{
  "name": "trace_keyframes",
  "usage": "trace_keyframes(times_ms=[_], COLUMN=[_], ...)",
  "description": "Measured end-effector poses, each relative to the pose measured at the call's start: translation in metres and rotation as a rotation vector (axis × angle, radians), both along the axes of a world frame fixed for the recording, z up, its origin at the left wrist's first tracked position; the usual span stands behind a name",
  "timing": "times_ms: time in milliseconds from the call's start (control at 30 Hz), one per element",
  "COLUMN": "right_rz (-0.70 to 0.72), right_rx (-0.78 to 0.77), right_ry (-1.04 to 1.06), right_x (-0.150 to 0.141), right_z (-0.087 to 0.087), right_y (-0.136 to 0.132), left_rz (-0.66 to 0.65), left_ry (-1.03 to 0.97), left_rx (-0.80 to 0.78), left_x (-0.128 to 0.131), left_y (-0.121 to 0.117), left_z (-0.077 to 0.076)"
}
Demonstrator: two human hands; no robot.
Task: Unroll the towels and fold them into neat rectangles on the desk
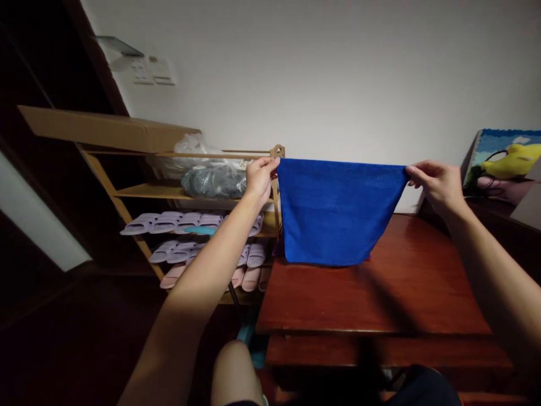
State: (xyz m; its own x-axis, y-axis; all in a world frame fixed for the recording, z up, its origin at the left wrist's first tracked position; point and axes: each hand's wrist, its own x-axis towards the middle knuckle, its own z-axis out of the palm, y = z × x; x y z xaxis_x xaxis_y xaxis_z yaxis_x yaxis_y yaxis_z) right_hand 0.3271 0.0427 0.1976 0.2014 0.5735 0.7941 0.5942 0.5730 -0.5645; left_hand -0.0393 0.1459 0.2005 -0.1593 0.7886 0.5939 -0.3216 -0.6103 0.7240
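Note:
A plain blue cloth (pixel 338 214) hangs stretched between my two hands above the wooden table. My left hand (pixel 261 177) pinches its upper left corner, and the upper right corner is gripped by my right hand (pixel 437 183). The top edge runs nearly straight from one hand to the other. Its lower edge hangs at or just over the reddish-brown table (pixel 329 304); I cannot tell whether it touches. A bit of purple shows behind the cloth's lower corners, mostly hidden.
Left of the table stands a wooden rack (pixel 131 242) with rows of lilac slippers (pixel 190 221) and pink slippers (pixel 251 278). A cardboard box (pixel 101 131) and plastic-wrapped items (pixel 215 179) lie on it. A painted picture (pixel 486 146) and a yellow plush-like thing (pixel 513 160) are at far right.

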Motion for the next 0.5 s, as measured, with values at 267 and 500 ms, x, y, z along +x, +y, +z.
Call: trace_keyframes(times_ms=[267,500], right_rz=[-0.003,-0.229], right_rx=[0.100,0.277], right_ry=[0.090,0.008], right_x=[-0.013,-0.030], right_z=[-0.011,-0.027], right_y=[-0.004,-0.022], left_rz=[0.314,0.447], left_ry=[0.113,0.140], left_rx=[0.266,0.471], left_x=[0.002,-0.001], left_y=[0.005,-0.012], left_z=[-0.009,-0.018])
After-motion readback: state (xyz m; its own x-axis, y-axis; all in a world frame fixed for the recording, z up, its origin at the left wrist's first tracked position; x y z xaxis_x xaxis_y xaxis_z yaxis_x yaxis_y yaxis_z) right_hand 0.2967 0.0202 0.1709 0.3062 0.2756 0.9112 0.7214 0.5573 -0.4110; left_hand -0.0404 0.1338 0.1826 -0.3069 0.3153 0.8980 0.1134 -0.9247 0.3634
